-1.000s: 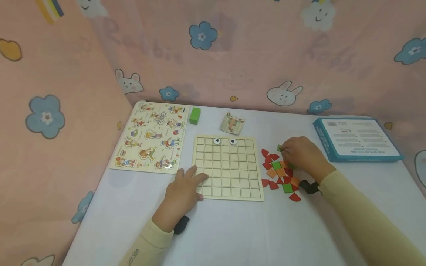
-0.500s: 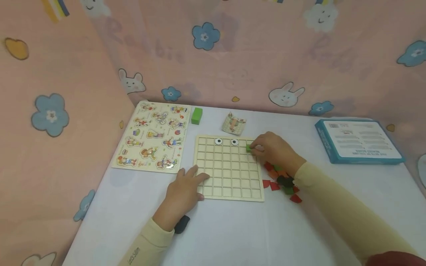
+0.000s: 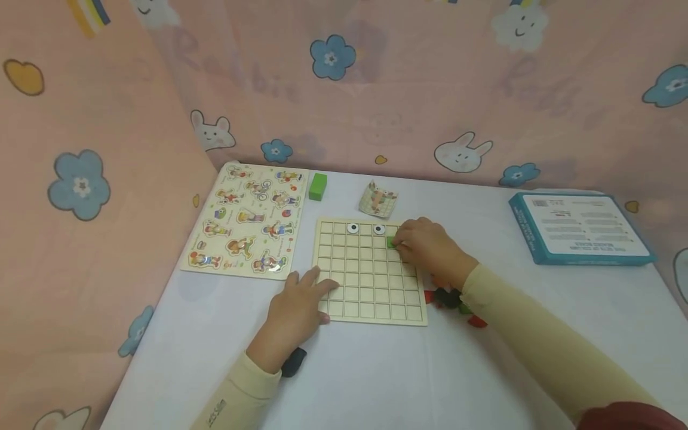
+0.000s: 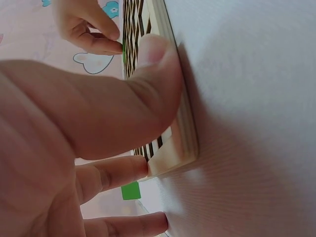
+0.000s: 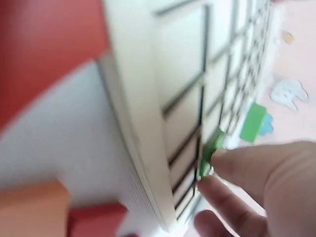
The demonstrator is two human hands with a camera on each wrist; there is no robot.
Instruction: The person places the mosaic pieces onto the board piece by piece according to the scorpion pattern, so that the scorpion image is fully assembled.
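A wooden grid board (image 3: 366,279) with two googly eyes near its top lies flat on the white table. My left hand (image 3: 292,313) rests spread at its lower left; in the left wrist view the thumb (image 4: 153,79) lies on the board's edge. My right hand (image 3: 430,248) pinches a green square tile (image 3: 390,242) between thumb and finger at the upper right cells. In the right wrist view this tile (image 5: 210,153) stands tilted against the grid, partly covered by the fingertips; whether it sits in a cell I cannot tell.
Red tiles (image 3: 477,321) and other pieces lie right of the board, mostly hidden under the right wrist. Behind it stand a green block (image 3: 318,187) and a creased picture card (image 3: 378,203). A picture puzzle (image 3: 242,221) lies left, a blue box (image 3: 586,230) right.
My right hand has picked up the green tile from the loose pile and carried it left onto the board's upper right. The left hand has stayed put.
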